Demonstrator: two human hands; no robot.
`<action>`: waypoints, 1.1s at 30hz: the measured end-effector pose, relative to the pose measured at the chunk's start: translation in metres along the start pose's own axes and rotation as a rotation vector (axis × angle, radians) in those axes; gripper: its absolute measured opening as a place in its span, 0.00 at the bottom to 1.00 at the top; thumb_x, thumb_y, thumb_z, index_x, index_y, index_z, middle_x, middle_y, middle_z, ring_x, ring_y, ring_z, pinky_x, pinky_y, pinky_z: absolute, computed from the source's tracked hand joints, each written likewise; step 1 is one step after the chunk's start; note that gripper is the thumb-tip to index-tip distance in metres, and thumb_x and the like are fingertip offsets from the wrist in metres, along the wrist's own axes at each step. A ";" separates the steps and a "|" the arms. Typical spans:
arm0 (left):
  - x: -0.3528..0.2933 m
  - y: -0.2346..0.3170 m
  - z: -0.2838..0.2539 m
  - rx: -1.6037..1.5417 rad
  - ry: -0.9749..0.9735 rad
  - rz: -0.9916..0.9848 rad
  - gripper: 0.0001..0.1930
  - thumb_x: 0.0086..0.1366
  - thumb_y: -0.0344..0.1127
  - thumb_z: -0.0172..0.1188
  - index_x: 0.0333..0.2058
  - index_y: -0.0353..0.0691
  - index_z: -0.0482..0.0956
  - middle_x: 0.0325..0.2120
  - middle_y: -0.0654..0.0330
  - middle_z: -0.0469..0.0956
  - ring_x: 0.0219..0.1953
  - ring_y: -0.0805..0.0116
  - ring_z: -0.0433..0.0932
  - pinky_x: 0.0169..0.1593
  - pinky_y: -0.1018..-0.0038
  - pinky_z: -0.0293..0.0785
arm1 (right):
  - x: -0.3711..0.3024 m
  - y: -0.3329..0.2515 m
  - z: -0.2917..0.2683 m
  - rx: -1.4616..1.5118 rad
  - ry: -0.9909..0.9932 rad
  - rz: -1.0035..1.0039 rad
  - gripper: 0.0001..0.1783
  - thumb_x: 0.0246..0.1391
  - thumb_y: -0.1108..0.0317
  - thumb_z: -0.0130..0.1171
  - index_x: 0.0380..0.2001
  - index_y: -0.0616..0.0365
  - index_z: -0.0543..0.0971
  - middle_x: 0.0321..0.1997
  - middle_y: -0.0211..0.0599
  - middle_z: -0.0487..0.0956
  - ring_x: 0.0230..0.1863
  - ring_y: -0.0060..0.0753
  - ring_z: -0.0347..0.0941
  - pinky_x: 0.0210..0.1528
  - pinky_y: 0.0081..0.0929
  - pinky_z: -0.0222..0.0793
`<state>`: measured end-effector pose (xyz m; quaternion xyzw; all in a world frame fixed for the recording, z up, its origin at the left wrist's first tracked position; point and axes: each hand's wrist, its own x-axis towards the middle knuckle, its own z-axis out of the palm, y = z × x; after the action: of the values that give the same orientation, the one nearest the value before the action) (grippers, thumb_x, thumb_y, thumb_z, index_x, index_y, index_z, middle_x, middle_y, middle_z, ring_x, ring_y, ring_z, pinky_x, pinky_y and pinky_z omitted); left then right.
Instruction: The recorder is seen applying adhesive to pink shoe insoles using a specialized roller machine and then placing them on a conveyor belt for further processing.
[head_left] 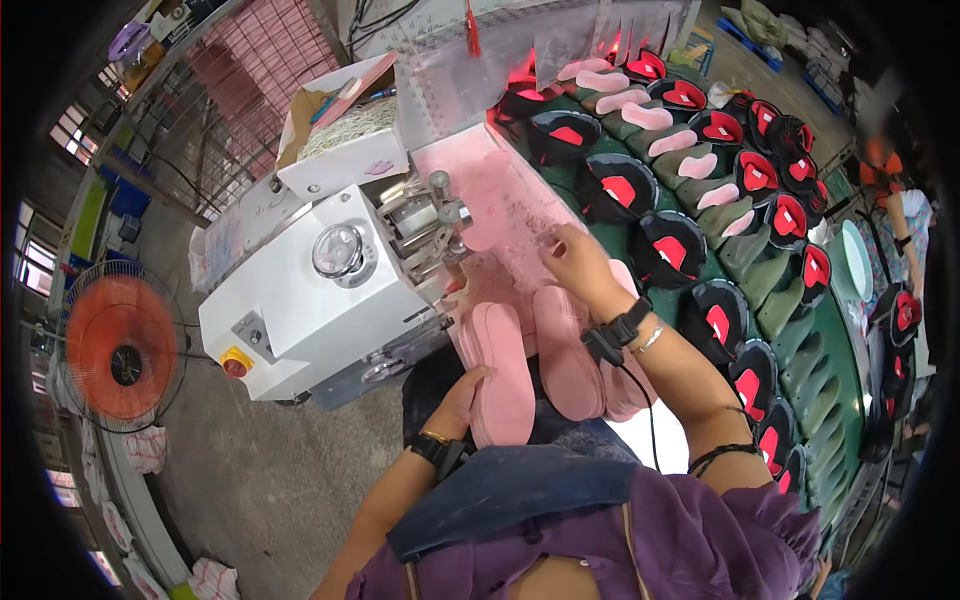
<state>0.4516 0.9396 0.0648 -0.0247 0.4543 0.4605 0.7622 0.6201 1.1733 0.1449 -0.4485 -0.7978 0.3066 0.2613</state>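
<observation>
With the fingers of your left hand [458,407] pinching pink insoles [503,375] by the near edge of the bench [443,155], hold them square; cannot tell whether your right hand [585,262] pinches anything.

Light is moderately bright across the middle, where the pink soles [505,375] look sharp and softly shaded. Daylight shows pale in the windows [75,133] at left; red glare burns near the black uppers [565,137] at the top. The chrome dial [338,250] catches highlights. The spinning fan [126,340] blurs, straight edges bow outward, and black vignetting swallows the corners, with the far right soft.
</observation>
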 end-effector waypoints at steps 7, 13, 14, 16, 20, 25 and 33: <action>0.002 -0.006 -0.008 -0.028 -0.052 -0.039 0.17 0.62 0.37 0.57 0.46 0.32 0.76 0.39 0.55 0.81 0.42 0.63 0.81 0.50 0.69 0.77 | 0.007 0.020 0.039 0.119 0.040 0.072 0.18 0.51 0.56 0.62 0.29 0.64 0.81 0.28 0.50 0.79 0.30 0.51 0.77 0.36 0.42 0.71; -0.002 -0.010 -0.019 0.019 -0.024 -0.031 0.14 0.63 0.36 0.55 0.44 0.34 0.77 0.38 0.56 0.81 0.40 0.66 0.80 0.49 0.71 0.77 | 0.051 -0.003 0.101 0.413 0.042 0.337 0.24 0.50 0.49 0.60 0.26 0.66 0.78 0.23 0.52 0.78 0.26 0.46 0.76 0.31 0.38 0.68; -0.001 -0.010 -0.017 0.049 0.007 0.007 0.13 0.63 0.36 0.56 0.42 0.36 0.78 0.37 0.58 0.80 0.39 0.67 0.79 0.48 0.71 0.77 | 0.063 0.003 0.108 0.468 0.122 0.348 0.24 0.50 0.50 0.60 0.26 0.66 0.78 0.23 0.52 0.78 0.25 0.45 0.75 0.31 0.38 0.68; 0.002 -0.011 -0.017 0.095 0.020 0.038 0.11 0.63 0.37 0.56 0.41 0.38 0.78 0.35 0.60 0.80 0.39 0.69 0.79 0.47 0.71 0.76 | 0.089 0.009 0.110 0.432 0.121 0.304 0.21 0.49 0.54 0.58 0.29 0.66 0.80 0.26 0.54 0.80 0.30 0.47 0.79 0.33 0.37 0.71; 0.025 -0.009 0.020 0.540 -0.133 0.372 0.06 0.64 0.35 0.54 0.37 0.42 0.77 0.34 0.63 0.77 0.39 0.69 0.77 0.47 0.70 0.75 | 0.100 0.084 0.064 0.404 0.220 0.204 0.20 0.54 0.55 0.59 0.34 0.65 0.81 0.30 0.52 0.82 0.28 0.45 0.81 0.30 0.37 0.75; 0.020 0.002 -0.009 0.196 -0.020 0.162 0.17 0.60 0.40 0.53 0.43 0.35 0.75 0.40 0.56 0.78 0.44 0.60 0.78 0.51 0.65 0.76 | 0.038 0.066 -0.011 0.658 0.558 0.249 0.17 0.63 0.58 0.51 0.41 0.64 0.72 0.23 0.39 0.77 0.18 0.35 0.76 0.17 0.29 0.71; 0.021 -0.009 0.007 0.078 -0.039 0.054 0.24 0.58 0.42 0.54 0.49 0.30 0.71 0.45 0.48 0.77 0.46 0.52 0.79 0.51 0.60 0.77 | -0.131 0.251 -0.237 0.169 0.831 0.775 0.21 0.48 0.77 0.55 0.47 0.63 0.63 0.29 0.49 0.79 0.20 0.39 0.79 0.18 0.34 0.76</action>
<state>0.4660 0.9516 0.0501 0.0262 0.4573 0.4634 0.7586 0.9844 1.2216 0.1043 -0.7685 -0.3783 0.2405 0.4565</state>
